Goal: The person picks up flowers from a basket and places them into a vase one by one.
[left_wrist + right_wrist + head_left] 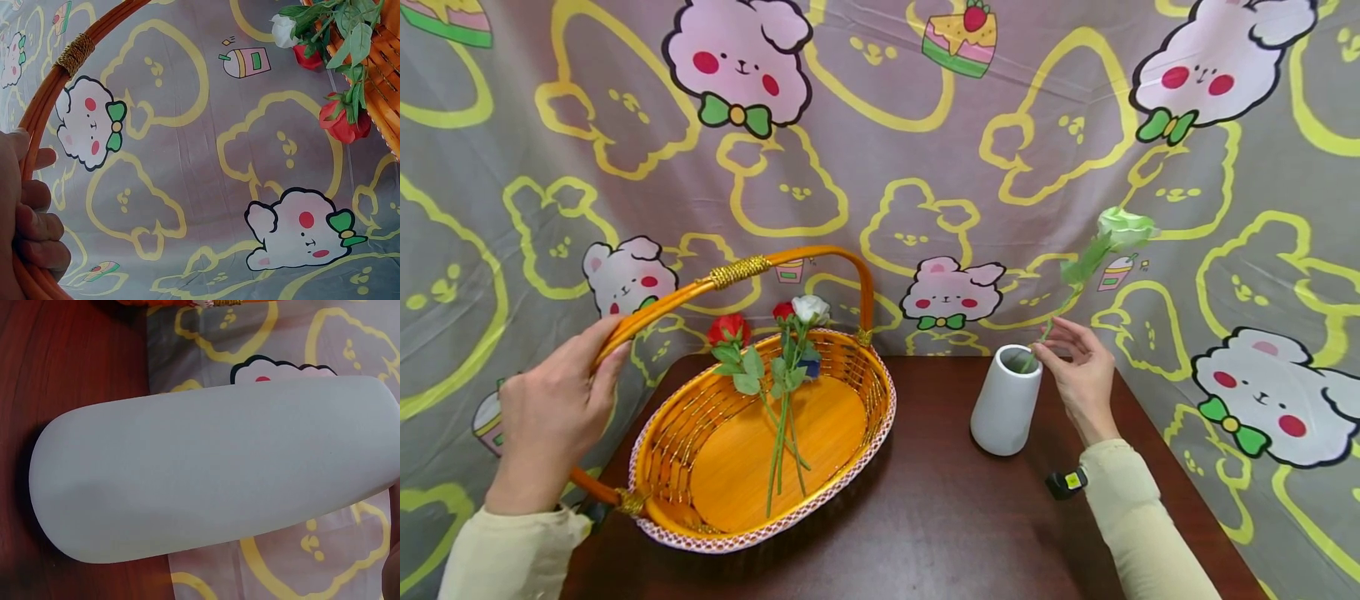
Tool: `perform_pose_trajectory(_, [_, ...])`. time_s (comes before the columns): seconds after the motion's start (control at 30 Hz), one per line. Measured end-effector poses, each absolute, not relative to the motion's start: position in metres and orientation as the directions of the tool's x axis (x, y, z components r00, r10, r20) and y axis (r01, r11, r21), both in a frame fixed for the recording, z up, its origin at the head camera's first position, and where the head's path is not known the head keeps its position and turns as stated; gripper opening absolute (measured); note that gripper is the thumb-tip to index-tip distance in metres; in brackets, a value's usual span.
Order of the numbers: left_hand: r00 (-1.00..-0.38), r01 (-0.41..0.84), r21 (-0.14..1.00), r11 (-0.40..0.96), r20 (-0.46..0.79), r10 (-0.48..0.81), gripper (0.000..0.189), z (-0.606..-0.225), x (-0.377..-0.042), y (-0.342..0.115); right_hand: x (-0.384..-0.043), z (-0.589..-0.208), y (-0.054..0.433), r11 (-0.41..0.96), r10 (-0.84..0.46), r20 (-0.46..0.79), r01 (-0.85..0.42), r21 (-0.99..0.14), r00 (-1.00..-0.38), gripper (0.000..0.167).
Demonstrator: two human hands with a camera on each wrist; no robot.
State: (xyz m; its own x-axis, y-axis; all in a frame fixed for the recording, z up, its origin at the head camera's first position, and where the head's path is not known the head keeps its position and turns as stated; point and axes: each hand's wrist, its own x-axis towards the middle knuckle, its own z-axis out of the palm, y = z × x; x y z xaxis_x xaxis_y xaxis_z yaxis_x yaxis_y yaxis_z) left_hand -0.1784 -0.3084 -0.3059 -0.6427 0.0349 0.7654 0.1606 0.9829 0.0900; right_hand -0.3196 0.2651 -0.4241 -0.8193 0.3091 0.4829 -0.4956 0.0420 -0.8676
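My left hand [557, 408] grips the orange handle [662, 310] of a wicker basket [670, 467]; the left wrist view shows its fingers [44, 231] curled round that handle. In the basket lie red roses [728, 329] and a white rose [811, 309], their green stems crossing over the basket floor. On the right, my right hand [1081, 371] pinches the stem of a pale green-white rose [1126, 229] between thumb and fingers. The stem's lower end is inside the mouth of a white vase [1006, 408]. That vase [206, 472] fills most of the right wrist view, hiding nearly all of the hand.
Both basket and vase stand on a dark brown table [925, 517], with the vase to the right of the basket. A small blue item [810, 367] shows behind the stems. Patterned cloth [880, 125] with cartoon animals hangs behind and at both sides.
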Motion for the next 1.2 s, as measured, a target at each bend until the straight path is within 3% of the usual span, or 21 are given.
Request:
perform_pose_trajectory(0.43, [-0.648, 0.149, 0.1, 0.984, 0.761, 0.021, 0.042, -0.306, -0.178, -0.307, -0.318, -0.428, 0.268, 0.245, 0.231, 0.553, -0.503, -0.829, -0.8, 0.049])
perform_pose_trajectory(0.73, [-0.644, 0.153, 0.096, 0.984, 0.765, 0.025, 0.043, -0.305, -0.178, -0.307, -0.317, -0.425, 0.268, 0.287, 0.205, 0.553, -0.491, -0.823, -0.808, 0.049])
perform_pose_trajectory(1.03, [-0.646, 0.151, 0.099, 0.984, 0.763, 0.022, 0.041, -0.306, -0.178, -0.308, -0.299, -0.402, 0.252, 0.359, 0.144, 0.569, -0.493, -0.793, -0.81, 0.039])
perform_pose_trajectory(1.2, [-0.647, 0.152, 0.098, 0.984, 0.762, 0.024, 0.042, -0.306, -0.178, -0.308, -0.306, -0.408, 0.253, 0.366, 0.109, 0.565, -0.496, -0.788, -0.818, 0.036])
